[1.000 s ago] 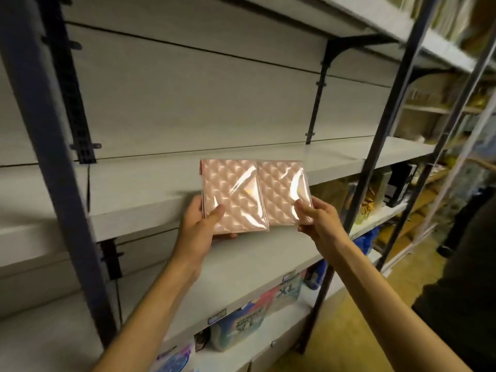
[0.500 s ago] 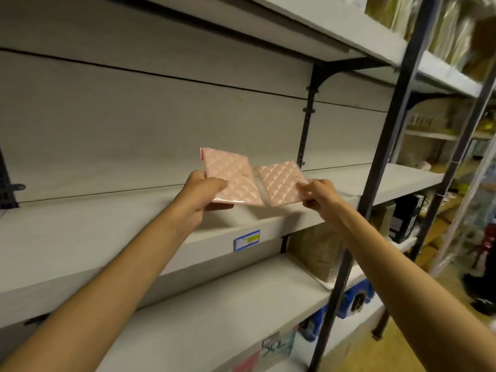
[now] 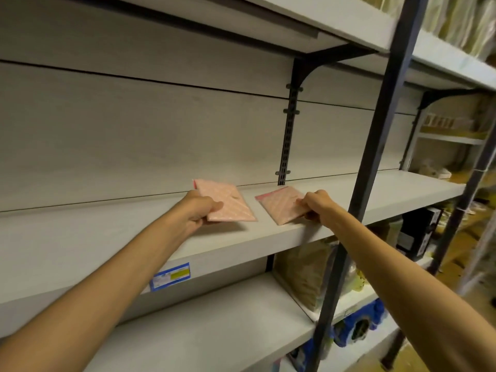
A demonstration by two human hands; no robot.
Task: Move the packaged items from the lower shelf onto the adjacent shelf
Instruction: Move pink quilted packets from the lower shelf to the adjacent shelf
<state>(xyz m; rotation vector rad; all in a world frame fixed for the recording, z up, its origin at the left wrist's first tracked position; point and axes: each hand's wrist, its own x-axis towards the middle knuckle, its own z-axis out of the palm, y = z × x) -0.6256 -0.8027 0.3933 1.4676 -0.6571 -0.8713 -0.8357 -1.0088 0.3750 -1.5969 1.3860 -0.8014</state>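
Two flat pink quilted packets in clear wrap lie low over the grey shelf board (image 3: pixel 112 237). My left hand (image 3: pixel 197 209) pinches the near edge of the left pink packet (image 3: pixel 228 202), which rests almost flat on the board. My right hand (image 3: pixel 316 205) pinches the right edge of the right pink packet (image 3: pixel 281 205), which lies flat near the shelf's front lip. The two packets are apart, with a gap of bare board between them.
A dark steel upright (image 3: pixel 375 146) crosses in front of my right forearm. A blue price label (image 3: pixel 169 277) sits on the shelf lip. Below are a brown bag (image 3: pixel 306 275), blue packs (image 3: pixel 357 323) and a black box (image 3: pixel 416 232). More stocked shelves stand at right.
Both hands carried the packets up from in front of the lower shelf, tilted them from upright to flat, and lowered them onto the higher board. The packets moved apart.
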